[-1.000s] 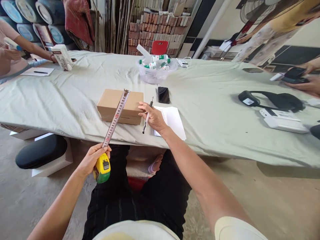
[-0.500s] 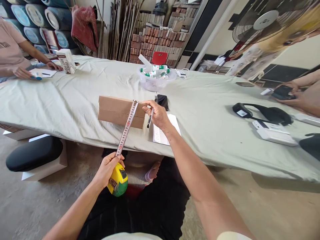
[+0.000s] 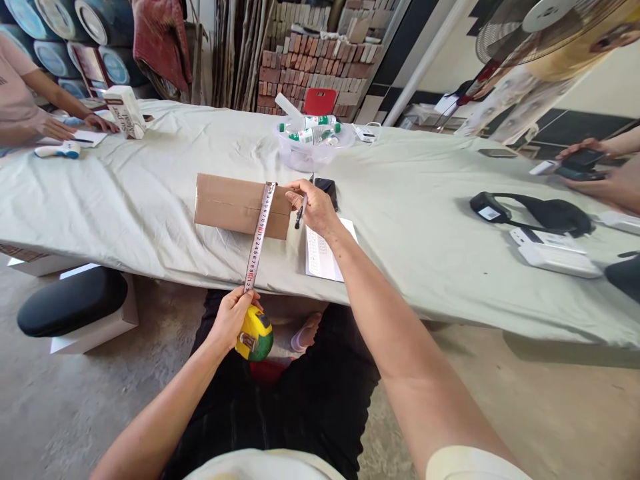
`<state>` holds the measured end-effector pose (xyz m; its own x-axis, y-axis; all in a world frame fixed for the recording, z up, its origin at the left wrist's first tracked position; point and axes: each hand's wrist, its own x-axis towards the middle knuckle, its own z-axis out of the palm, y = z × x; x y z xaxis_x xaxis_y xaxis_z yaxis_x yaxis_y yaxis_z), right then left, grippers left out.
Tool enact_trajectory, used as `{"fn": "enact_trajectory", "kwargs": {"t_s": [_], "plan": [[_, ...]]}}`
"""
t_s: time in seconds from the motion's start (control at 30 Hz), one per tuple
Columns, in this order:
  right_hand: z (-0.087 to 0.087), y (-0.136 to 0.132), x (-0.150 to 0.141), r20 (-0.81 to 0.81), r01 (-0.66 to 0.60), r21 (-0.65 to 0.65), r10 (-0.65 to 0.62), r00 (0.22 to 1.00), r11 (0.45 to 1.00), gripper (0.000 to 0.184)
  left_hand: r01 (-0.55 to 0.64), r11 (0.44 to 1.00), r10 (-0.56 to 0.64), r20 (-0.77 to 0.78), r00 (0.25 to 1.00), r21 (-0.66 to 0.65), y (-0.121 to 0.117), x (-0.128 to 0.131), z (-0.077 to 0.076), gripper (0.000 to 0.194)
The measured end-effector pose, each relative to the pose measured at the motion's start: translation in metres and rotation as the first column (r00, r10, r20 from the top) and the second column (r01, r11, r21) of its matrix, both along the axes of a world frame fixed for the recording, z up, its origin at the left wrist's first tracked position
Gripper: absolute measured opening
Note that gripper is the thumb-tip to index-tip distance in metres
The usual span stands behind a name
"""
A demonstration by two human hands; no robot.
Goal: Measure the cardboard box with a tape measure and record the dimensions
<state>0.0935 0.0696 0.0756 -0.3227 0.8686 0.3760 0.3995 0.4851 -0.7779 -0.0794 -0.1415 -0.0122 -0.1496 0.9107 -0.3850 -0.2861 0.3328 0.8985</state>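
While the left hand curls closed around a yellow-and-green tape measure, its thumb and fingers meet at the mouth of the case, where the extended blade comes out. Forward of that hand, the blade slants up and slightly right, crossing the front of a brown cardboard box near its right end, with the metal hook at the box's top edge. The box lies ahead of the left hand and directly left of the right hand, one long face turned toward the person. Partly closed, the right hand has a pen tucked among its fingers, tip down, and its thumb and forefinger are at the box's upper right corner; how firmly they grip the cardboard I cannot tell. Just below the right hand lies a sheet of paper with writing, and right behind the hand is a black phone, partly hidden. Farther beyond the right hand stands a clear plastic tub holding bottles with green caps. Well to its right are a black headset and a white device.
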Motion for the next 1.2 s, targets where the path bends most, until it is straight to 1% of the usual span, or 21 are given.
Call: {"fn": "enact_trajectory", "kwargs": {"t_s": [0.1,0.23,0.5,0.7,0.9,1.03,1.1,1.2], "plan": [[-0.003,0.004,0.000,0.004,0.010,0.009,-0.010,1.000,1.000,0.041,-0.024,1.000,0.024,-0.017,1.000,0.021,0.002,0.003,-0.003,0.031],[-0.007,0.007,0.001,-0.007,0.018,0.025,-0.018,1.000,1.000,0.040,-0.042,0.998,0.045,-0.079,0.996,0.048,0.004,0.004,-0.012,0.030],[-0.010,0.008,0.001,-0.033,0.030,0.034,-0.029,0.999,0.999,0.036,-0.029,0.997,0.041,-0.168,0.985,0.071,0.008,0.001,-0.025,0.026],[-0.012,0.010,0.001,-0.059,0.027,0.035,-0.025,0.998,0.999,0.039,-0.033,0.996,0.052,-0.249,0.967,0.079,0.009,0.002,-0.031,0.024],[-0.012,0.009,0.001,-0.060,0.023,0.025,-0.021,0.998,0.999,0.040,-0.031,0.995,0.053,-0.262,0.964,0.090,0.010,0.008,-0.038,0.023],[-0.012,0.009,0.000,-0.066,0.013,0.025,-0.011,0.998,1.000,0.038,-0.025,0.993,0.052,-0.236,0.970,0.116,0.007,0.009,-0.035,0.024],[-0.012,0.009,-0.001,-0.063,0.008,0.016,-0.007,0.998,1.000,0.038,-0.033,0.990,0.058,-0.187,0.981,0.137,0.005,0.009,-0.030,0.025],[-0.014,0.009,-0.002,-0.056,0.013,0.000,-0.013,0.998,1.000,0.039,-0.078,0.983,0.095,-0.094,0.991,0.166,0.004,0.005,-0.019,0.026]]}}
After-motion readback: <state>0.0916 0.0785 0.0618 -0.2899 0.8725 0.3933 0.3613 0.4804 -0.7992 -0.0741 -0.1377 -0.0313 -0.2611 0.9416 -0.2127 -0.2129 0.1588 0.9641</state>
